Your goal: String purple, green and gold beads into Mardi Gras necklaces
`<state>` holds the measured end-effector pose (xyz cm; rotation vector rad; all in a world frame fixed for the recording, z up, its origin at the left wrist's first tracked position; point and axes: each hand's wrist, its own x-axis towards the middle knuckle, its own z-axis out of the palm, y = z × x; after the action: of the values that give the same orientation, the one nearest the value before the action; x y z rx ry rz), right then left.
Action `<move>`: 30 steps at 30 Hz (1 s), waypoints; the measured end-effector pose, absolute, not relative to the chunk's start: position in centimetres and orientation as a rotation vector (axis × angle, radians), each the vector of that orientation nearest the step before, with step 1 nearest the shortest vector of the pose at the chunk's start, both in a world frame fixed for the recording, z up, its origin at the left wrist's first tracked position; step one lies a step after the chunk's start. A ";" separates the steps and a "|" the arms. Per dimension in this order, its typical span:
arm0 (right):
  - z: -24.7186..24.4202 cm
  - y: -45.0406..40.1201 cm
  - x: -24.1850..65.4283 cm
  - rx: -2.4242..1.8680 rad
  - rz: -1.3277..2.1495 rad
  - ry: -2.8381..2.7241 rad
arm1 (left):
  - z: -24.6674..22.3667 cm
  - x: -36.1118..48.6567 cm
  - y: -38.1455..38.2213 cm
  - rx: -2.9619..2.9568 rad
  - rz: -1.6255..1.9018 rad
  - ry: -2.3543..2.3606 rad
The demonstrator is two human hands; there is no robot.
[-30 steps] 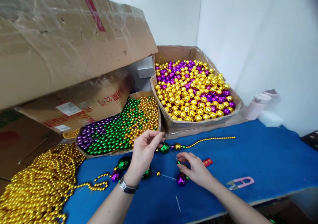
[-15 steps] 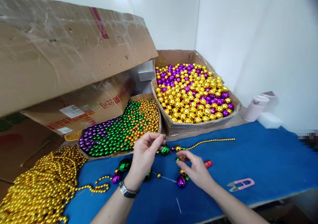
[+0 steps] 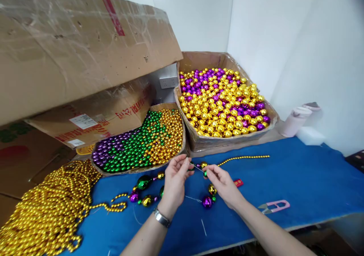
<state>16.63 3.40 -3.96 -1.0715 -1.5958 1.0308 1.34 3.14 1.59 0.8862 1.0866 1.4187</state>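
Left hand [image 3: 174, 180] pinched thin pale thread [image 3: 196, 167]; right hand [image 3: 223, 181], beside thread, pinched shiny round green bead [image 3: 205, 174]. Slack grip risked dropping bead.

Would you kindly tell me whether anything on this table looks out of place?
A thin white strip lies loose on the blue cloth, on the near side of the purple ball by the right hand; attached to nothing visible, it looks stray. The pink snips lie open.

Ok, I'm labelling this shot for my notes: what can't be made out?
Head view:
What the left hand pinches: hidden in its grip.
Green bead by that hand's outer edge: partly behind the hand.
Lettering on the red tag: too small.
Dark object: cut by right edge.
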 end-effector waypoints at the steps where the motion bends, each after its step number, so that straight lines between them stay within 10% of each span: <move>1: -4.0 3.4 16.7 -1.084 0.997 -1.629 | 0.8 1.7 2.8 0.796 1.389 1.058; 17: -5.7 2.0 17.0 -1.081 0.647 -2.091 | -3.2 2.1 1.2 0.541 1.287 0.948; 30: -5.1 1.6 20.5 -1.204 0.677 -2.055 | 3.4 -9.1 6.6 0.929 1.663 1.211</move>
<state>20.47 1.59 -5.09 -1.2042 -2.0547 0.6772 -9.07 6.60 3.39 0.9289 1.2113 1.6626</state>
